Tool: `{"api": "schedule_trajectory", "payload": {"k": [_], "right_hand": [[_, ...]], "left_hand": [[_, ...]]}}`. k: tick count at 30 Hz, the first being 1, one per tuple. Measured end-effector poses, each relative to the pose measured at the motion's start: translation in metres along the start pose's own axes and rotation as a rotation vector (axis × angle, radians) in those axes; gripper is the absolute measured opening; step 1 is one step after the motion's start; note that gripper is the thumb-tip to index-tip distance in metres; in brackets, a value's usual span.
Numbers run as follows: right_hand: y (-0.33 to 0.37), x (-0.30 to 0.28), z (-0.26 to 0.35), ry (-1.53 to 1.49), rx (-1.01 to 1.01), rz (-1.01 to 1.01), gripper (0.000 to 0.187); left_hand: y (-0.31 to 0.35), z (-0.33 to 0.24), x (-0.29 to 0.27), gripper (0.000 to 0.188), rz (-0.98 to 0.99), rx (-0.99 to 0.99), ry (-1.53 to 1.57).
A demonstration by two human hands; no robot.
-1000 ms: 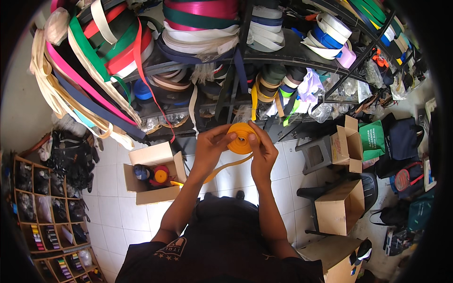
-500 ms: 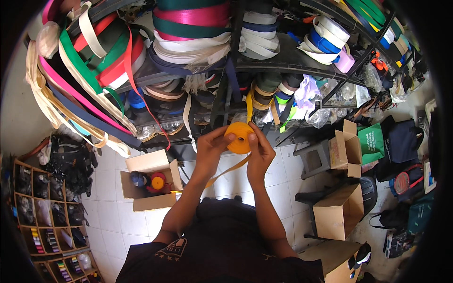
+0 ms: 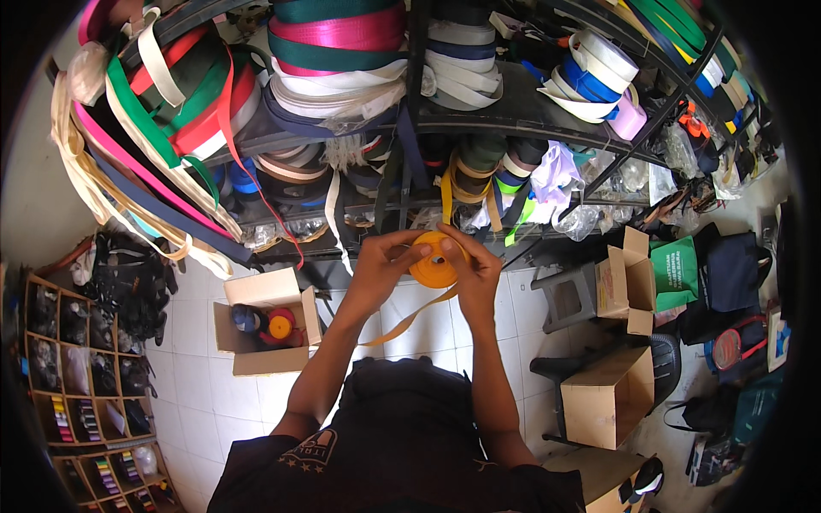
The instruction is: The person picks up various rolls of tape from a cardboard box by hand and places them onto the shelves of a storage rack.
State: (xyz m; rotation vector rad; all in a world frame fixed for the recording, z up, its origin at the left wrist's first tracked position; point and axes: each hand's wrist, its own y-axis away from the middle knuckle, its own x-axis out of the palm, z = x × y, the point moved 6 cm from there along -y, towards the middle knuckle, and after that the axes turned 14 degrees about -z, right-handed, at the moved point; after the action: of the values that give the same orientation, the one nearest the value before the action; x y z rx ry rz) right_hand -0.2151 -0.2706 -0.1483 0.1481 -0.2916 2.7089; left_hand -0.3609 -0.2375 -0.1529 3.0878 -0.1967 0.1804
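Note:
Between both hands I hold a flat roll of yellow webbing strap (image 3: 434, 272), its small centre hole facing up at me. My left hand (image 3: 386, 267) grips the roll's left side, thumb on the flat face. On the opposite side my right hand (image 3: 475, 272) pinches it, thumb close to the hole and fingers round the edge. A loose tail of the strap (image 3: 410, 321) hangs from beneath the roll and runs down left behind my left forearm, where its end is hidden.
Shelves with webbing rolls (image 3: 338, 43) stand ahead. On the tiled floor at left, an open carton (image 3: 269, 363) holds several rolls. To the right are a grey stool (image 3: 569, 295), a carton (image 3: 633, 282) and another carton (image 3: 599, 402) on a black chair. A compartment rack (image 3: 68, 342) stands far left.
The roll stays in both hands and sits slightly lower in view. My right thumb has shifted inward over the roll's face, nearer its hole. The view has shifted slightly.

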Motion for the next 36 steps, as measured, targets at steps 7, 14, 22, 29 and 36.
{"api": "schedule_trajectory", "payload": {"k": [7, 14, 22, 29, 36], "right_hand": [[0.007, -0.014, -0.006, -0.056, -0.017, -0.163, 0.035], [0.008, -0.020, -0.005, -0.091, -0.088, -0.312, 0.038], [-0.006, -0.043, 0.003, -0.015, -0.079, -0.114, 0.038], [-0.006, -0.040, 0.011, 0.021, -0.062, -0.005, 0.036], [0.012, -0.041, 0.009, -0.022, -0.175, -0.316, 0.041]], "left_hand": [[0.006, 0.016, 0.008, 0.039, -0.180, -0.041, 0.155], [0.025, 0.030, 0.035, 0.039, -0.394, -0.078, 0.413], [0.026, 0.008, 0.031, 0.042, -0.233, 0.083, -0.074], [0.024, 0.007, 0.039, 0.044, -0.187, 0.000, 0.187], [0.036, 0.027, 0.061, 0.046, -0.468, -0.046, 0.527]]}}
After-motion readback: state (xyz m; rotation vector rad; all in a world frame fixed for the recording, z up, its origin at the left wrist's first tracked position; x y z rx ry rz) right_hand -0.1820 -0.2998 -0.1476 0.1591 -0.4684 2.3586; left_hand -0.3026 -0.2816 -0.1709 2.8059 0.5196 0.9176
